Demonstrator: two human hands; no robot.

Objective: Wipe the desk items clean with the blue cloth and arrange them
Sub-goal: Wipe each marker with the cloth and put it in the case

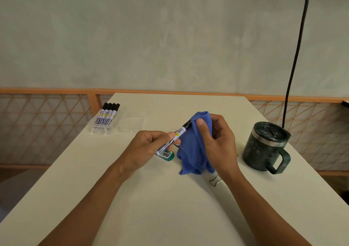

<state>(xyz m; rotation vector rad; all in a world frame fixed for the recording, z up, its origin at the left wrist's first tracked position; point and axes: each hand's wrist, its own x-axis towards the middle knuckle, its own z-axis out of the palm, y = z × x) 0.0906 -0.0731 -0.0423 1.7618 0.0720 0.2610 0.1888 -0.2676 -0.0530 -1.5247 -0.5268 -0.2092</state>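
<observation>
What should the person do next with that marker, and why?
Probably slide the blue cloth down the marker: the right hand pinches the cloth round only its black cap end, while the left hand holds the white barrel.

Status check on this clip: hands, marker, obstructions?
Left hand pinches marker. Right hand wraps blue cloth round its cap end. Mug apart, no obstruction.

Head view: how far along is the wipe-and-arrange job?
Four markers lie lined up in the clear tray, likely done. In hand: left hand holds a fifth marker, right hand wraps the blue cloth round its cap. Seemingly left: green item, binder clip, mug.
</observation>
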